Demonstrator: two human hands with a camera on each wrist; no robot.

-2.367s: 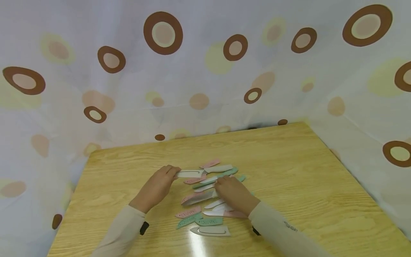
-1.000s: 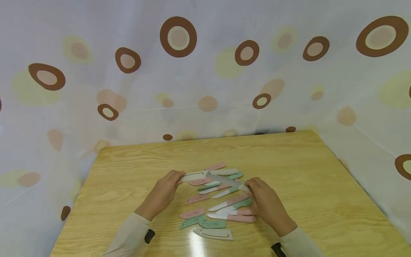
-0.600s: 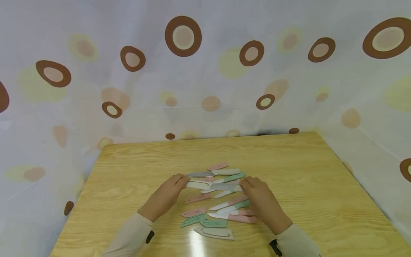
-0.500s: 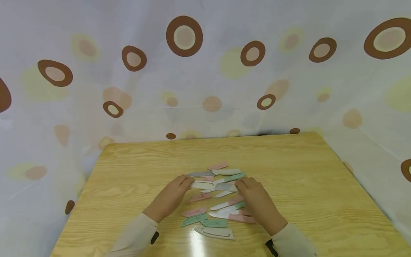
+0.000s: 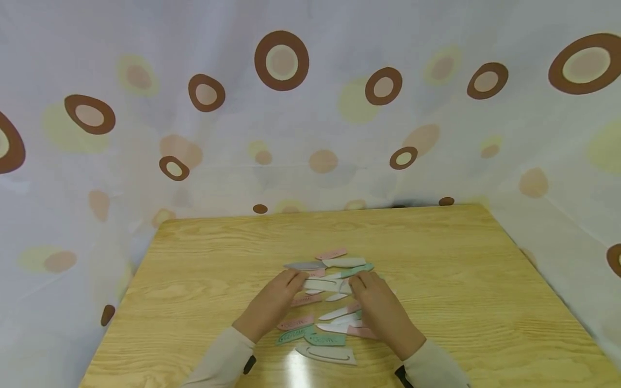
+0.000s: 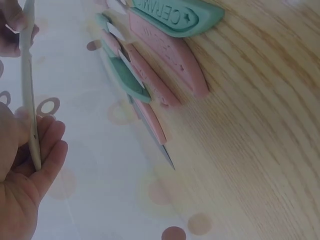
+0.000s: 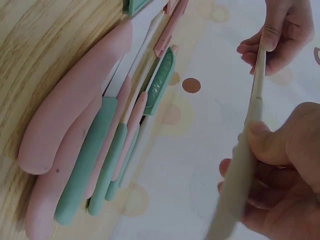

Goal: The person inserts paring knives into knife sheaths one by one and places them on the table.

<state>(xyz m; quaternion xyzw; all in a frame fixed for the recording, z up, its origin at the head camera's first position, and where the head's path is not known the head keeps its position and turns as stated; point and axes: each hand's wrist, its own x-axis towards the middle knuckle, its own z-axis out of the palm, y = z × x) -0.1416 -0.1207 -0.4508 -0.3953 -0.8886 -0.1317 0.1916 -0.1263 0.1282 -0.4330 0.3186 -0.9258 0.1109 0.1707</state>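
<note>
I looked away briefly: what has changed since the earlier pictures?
The right hand lifted a pale-handled knife off the table and slid it leftward, blade first, into the white sheath, which the left hand kept holding and brought rightward. The loose white sheath and green sheaths stayed put.

Middle: loose knives (image 5: pixel 344 262) and loose sheaths (image 5: pixel 327 339) overlap, obstructing passage.
Table (image 5: pixel 451 269): passage left and right of these.
Gap between left hand (image 5: pixel 271 303) and right hand (image 5: pixel 383 312): bridged by held knife (image 7: pixel 232 190) and white sheath (image 5: pixel 321 284).
Far edge: bounded by patterned cloth (image 5: pixel 291 124).
</note>
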